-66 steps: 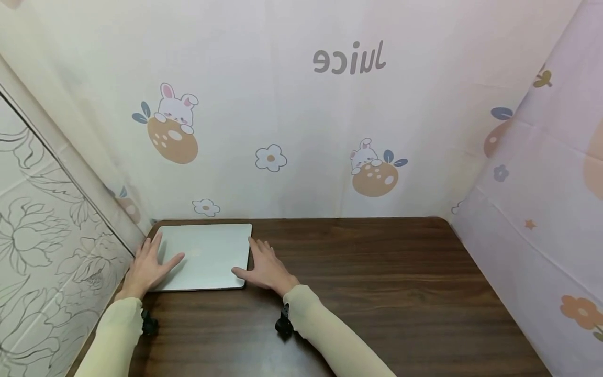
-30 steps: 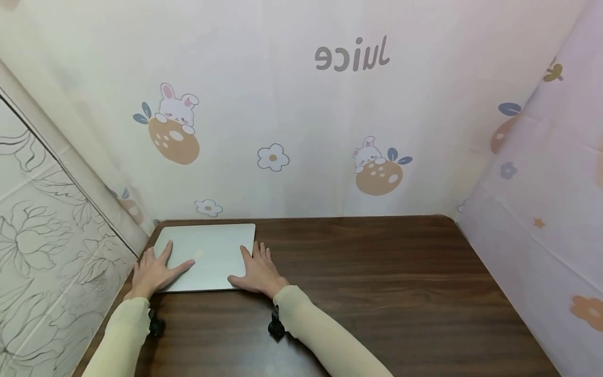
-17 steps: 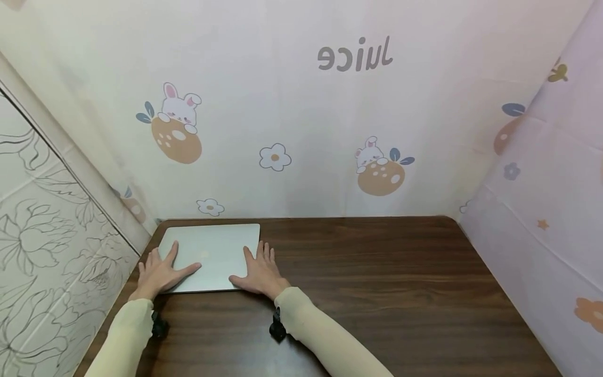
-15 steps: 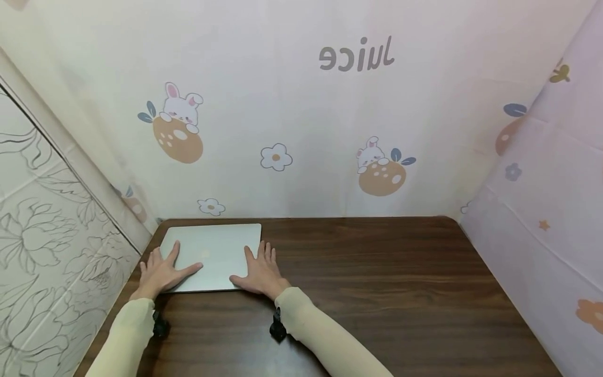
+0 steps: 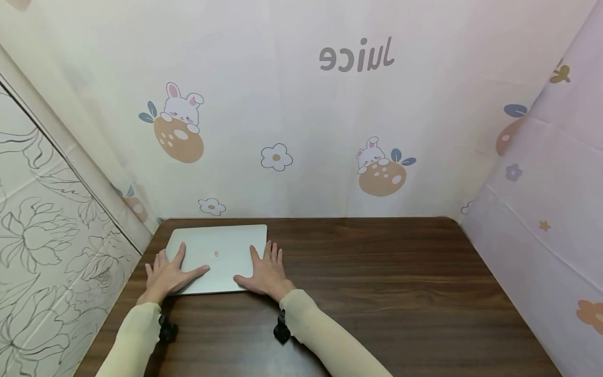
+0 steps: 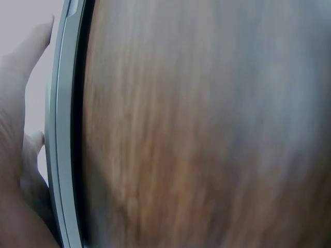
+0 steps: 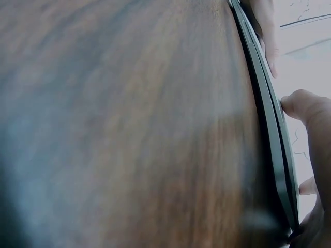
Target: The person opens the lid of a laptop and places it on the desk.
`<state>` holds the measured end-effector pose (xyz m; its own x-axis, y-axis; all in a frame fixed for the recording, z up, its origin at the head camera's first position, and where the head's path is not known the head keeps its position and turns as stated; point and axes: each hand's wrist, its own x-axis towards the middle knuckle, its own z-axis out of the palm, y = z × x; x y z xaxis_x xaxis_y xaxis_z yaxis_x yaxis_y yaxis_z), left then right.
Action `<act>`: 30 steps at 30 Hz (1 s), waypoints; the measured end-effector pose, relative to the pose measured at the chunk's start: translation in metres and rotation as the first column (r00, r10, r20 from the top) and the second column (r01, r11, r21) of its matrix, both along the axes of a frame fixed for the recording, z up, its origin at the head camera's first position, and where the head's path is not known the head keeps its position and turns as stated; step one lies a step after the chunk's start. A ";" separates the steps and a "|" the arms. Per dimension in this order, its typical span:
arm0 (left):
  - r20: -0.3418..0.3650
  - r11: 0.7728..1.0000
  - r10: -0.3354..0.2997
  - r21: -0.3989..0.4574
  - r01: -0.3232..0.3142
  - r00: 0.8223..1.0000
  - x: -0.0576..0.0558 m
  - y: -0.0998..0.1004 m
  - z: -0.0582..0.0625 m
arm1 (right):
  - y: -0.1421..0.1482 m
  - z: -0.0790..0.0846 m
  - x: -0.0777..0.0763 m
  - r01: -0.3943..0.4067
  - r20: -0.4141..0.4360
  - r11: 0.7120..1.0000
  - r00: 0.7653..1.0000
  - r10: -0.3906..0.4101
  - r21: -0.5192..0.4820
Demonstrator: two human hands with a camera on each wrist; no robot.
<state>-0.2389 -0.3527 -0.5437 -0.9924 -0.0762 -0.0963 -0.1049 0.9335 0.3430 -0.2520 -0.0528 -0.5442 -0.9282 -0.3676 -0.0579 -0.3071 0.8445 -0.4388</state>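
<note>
A closed silver laptop [image 5: 216, 262] lies flat on the wooden table near its back left corner. My left hand [image 5: 166, 276] is spread over the laptop's left side, thumb and index finger out straight on the lid, the other fingers along the edge. Mirroring it, my right hand [image 5: 267, 271] rests at the right side with its thumb pointing inward over the lid. In the left wrist view the laptop's front edge [image 6: 64, 129] runs upright beside the left hand [image 6: 15, 108]. The right wrist view shows the right thumb [image 7: 305, 106] touching the lid's rim.
Dark brown wooden table [image 5: 377, 283] extends to the right and front of the laptop. A patterned curtain [image 5: 301, 115] hangs behind the back edge, and a flower-drawn panel [image 5: 42, 251] borders the left. Black wrist cameras [image 5: 281, 330] sit under both sleeves.
The hands first stood at the laptop's two sides, then moved further onto its lid. The laptop has slid slightly right and a little nearer, both hands moving with it.
</note>
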 end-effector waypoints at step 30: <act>-0.015 1.000 0.030 0.010 -0.030 0.999 0.010 0.039 -0.004 | 0.043 0.001 0.014 -0.009 0.001 0.999 1.000 0.009 -0.051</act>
